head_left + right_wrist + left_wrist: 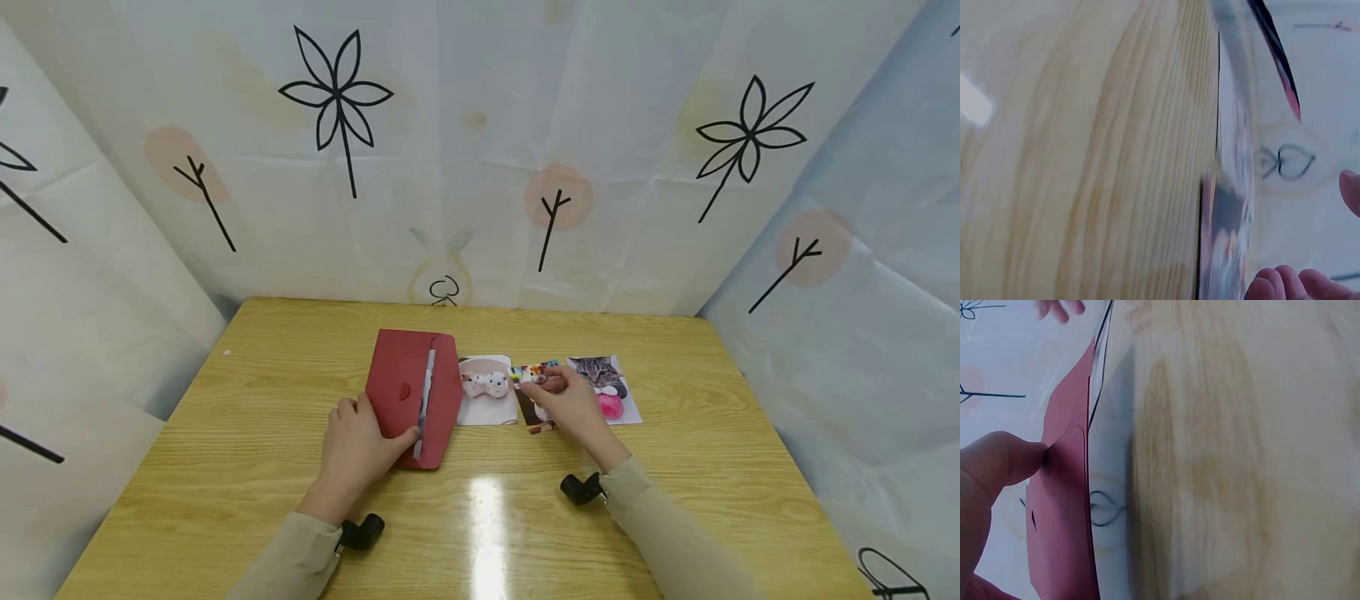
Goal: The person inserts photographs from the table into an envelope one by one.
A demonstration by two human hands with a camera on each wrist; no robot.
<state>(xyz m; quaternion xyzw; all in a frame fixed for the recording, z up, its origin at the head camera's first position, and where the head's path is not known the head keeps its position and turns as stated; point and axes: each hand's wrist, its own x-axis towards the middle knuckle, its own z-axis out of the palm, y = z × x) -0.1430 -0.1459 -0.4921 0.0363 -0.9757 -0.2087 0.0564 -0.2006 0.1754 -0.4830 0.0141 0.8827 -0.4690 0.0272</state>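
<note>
Behind right grip (pixel 572 406), apparently cat photo (pixel 626 412).

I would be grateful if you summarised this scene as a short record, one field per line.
Surface: wood-grain table
Left hand: grips the red envelope, thumb on its front
Envelope contents: pale insert showing along the slot
Right hand: over the middle photo, thumb and fingertips apart in the right wrist view; contact unclear
Left photo: just right of the envelope
Right photo: shows a cat and something bright pink
Backdrop: pale, with black plant drawings
</note>
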